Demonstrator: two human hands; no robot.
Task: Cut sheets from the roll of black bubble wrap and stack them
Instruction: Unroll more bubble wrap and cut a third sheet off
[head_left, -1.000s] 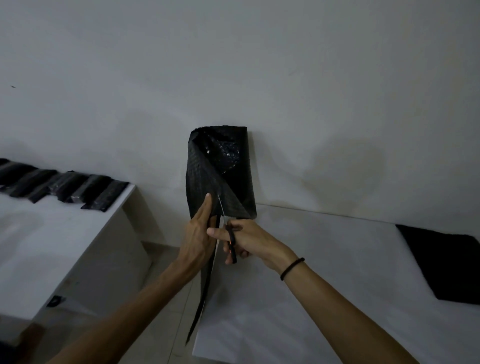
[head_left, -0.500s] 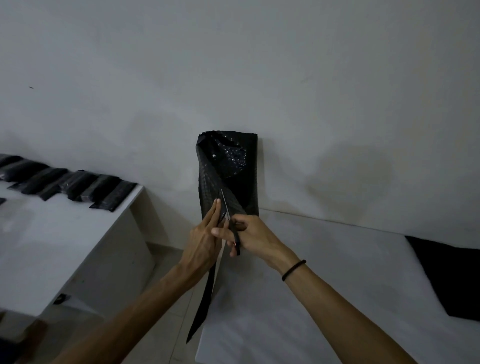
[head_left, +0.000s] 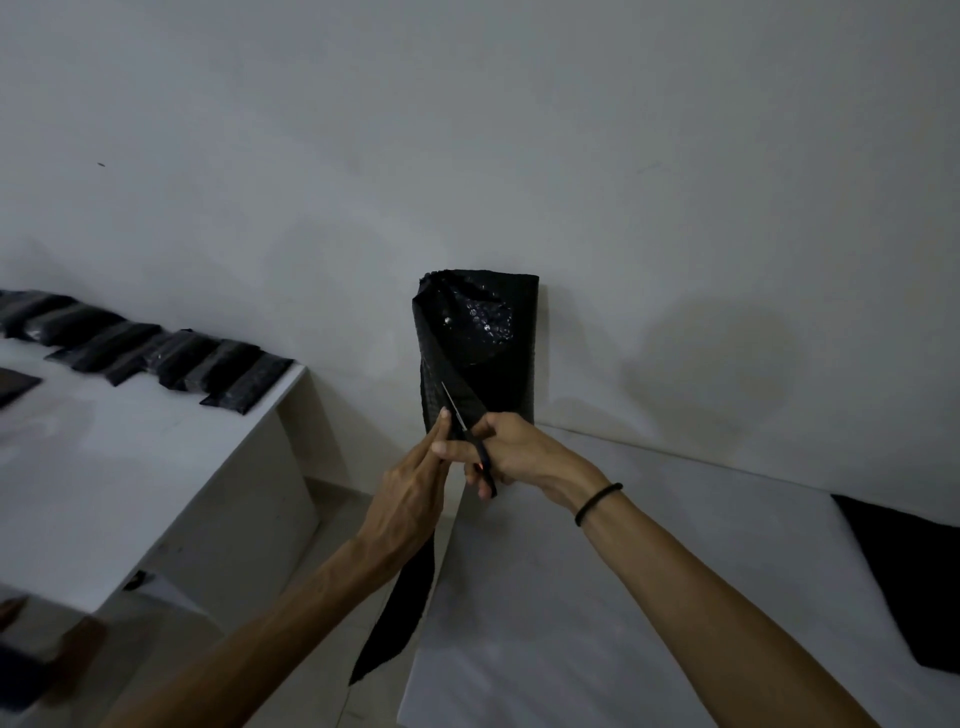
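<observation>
A roll of black bubble wrap (head_left: 496, 338) stands upright against the white wall at the far left corner of a white table (head_left: 675, 597). A loose flap of it hangs down over the table's left edge as a long black strip (head_left: 402, 618). My left hand (head_left: 410, 499) pinches this flap just left of the cut. My right hand (head_left: 511, 452) grips black-handled scissors (head_left: 465, 434), whose blades point up into the wrap.
A stack of cut black sheets (head_left: 904, 582) lies at the table's right edge. A second white table (head_left: 130, 467) on the left carries a row of black wrapped packets (head_left: 156, 358). A gap with floor (head_left: 337, 525) separates the tables.
The scissors have moved further up the wrap, lengthening the cut, and my left hand followed upward along the flap. The view has tilted up slightly.
</observation>
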